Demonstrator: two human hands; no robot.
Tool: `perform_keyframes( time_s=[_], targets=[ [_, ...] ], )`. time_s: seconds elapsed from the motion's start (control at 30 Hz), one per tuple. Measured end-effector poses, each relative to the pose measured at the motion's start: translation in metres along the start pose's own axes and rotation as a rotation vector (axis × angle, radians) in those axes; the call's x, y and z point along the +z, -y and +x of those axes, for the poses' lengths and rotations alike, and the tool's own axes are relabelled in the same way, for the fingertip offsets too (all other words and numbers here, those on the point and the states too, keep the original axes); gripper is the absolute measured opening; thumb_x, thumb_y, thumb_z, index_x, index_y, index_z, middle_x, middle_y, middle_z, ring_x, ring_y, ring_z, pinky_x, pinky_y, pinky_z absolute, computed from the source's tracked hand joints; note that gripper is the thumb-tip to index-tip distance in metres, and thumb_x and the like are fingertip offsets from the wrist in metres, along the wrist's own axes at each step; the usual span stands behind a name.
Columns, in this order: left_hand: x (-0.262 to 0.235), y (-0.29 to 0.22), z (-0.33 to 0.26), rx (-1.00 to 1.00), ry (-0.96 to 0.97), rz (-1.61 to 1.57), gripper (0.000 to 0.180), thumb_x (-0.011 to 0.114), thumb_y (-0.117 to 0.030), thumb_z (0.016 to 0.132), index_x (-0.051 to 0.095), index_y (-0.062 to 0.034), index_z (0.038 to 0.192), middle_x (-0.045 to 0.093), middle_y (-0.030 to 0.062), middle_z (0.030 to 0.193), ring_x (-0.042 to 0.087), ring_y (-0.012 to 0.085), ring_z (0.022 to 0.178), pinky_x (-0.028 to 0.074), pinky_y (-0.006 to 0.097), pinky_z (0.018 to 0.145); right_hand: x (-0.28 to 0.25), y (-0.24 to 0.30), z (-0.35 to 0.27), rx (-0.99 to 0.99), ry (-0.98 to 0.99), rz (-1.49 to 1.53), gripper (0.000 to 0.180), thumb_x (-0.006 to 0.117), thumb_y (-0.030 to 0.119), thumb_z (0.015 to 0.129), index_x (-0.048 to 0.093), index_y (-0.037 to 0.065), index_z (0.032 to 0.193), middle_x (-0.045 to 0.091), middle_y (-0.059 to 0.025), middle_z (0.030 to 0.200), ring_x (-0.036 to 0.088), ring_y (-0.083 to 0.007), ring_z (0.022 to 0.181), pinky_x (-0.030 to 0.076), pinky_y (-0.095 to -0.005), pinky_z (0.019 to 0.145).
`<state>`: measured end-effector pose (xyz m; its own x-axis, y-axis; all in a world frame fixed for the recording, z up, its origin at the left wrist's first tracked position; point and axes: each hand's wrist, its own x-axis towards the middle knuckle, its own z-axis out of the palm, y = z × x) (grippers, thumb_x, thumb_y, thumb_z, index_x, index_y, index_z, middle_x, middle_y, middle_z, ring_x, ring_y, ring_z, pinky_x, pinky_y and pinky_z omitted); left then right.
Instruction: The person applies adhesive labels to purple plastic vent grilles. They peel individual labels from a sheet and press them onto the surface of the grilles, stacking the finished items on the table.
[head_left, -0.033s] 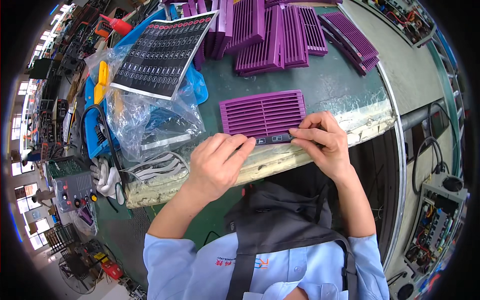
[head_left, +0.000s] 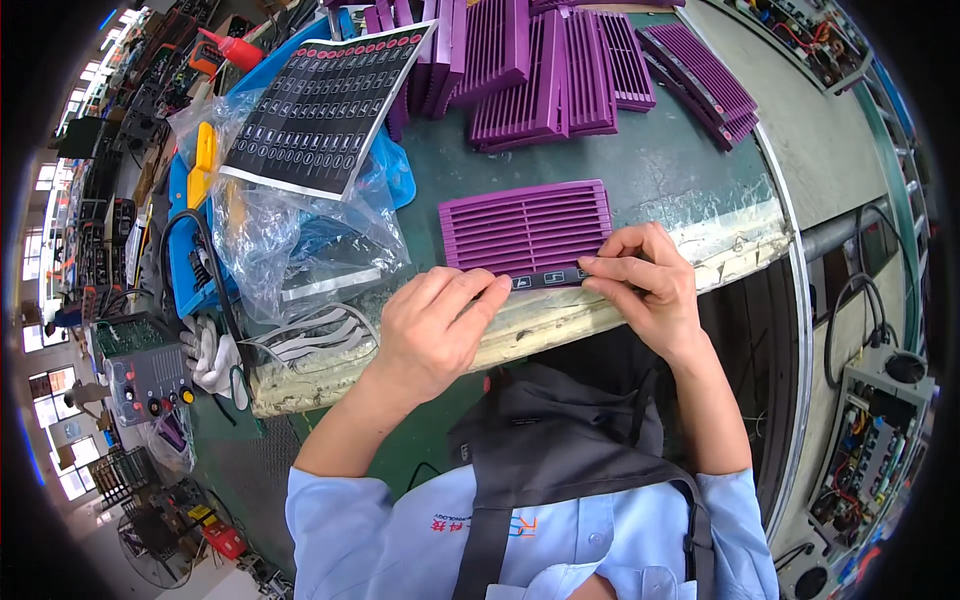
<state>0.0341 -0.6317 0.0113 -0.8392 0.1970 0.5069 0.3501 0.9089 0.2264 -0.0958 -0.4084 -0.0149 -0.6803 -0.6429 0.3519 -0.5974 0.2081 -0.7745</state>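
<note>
A purple slatted grille panel (head_left: pixel 525 225) lies on the table in front of me. Along its near edge runs a narrow black label strip (head_left: pixel 545 279) with small white symbols. My left hand (head_left: pixel 435 325) pinches the strip's left end, its fingertips covering that end. At the other end, thumb and fingers of my right hand (head_left: pixel 650 290) grip the strip beside the panel's near right corner. Whether the strip is fully stuck to the panel, I cannot tell. To the left, a black sheet of printed labels (head_left: pixel 325 110) rests on a plastic bag (head_left: pixel 290 245) and blue bin.
More purple grilles (head_left: pixel 545 80) stand and lean at the back, with a pair (head_left: pixel 705 80) at the far right. Discarded backing strips (head_left: pixel 320 335) lie left of my left hand. White gloves (head_left: pixel 210 360) and a black cable (head_left: pixel 205 235) are farther left. The worn table edge (head_left: pixel 540 335) runs nearest me.
</note>
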Motion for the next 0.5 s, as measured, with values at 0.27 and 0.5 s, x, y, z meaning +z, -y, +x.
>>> perform_keyframes(
  time_s=[0.27,0.5],
  targets=[
    [-0.0013,0.0022,0.0025,0.029,0.032,-0.008,0.031,0.072,0.001,0.065,0.073,-0.0003,0.096,0.068,0.0084,0.09,0.063,0.0233,0.074,0.052,0.034,0.062,-0.0001,-0.0005,0.0003,0.001,-0.012,0.012,0.026,0.082,0.003,0.07,0.079,0.01,0.095,0.063,0.0004,0.09,0.052,-0.0156,0.075,0.044,-0.0285,0.063],
    [-0.0042,0.0011,0.0052,0.043,0.083,0.015,0.033,0.071,-0.001,0.063,0.072,0.0002,0.097,0.067,0.0078,0.093,0.063,0.0227,0.077,0.052,0.033,0.064,-0.003,-0.0002,-0.0006,0.027,0.039,-0.013,0.029,0.082,0.008,0.07,0.078,0.011,0.098,0.063,0.0001,0.095,0.054,-0.018,0.083,0.046,-0.0328,0.072]
  ],
)
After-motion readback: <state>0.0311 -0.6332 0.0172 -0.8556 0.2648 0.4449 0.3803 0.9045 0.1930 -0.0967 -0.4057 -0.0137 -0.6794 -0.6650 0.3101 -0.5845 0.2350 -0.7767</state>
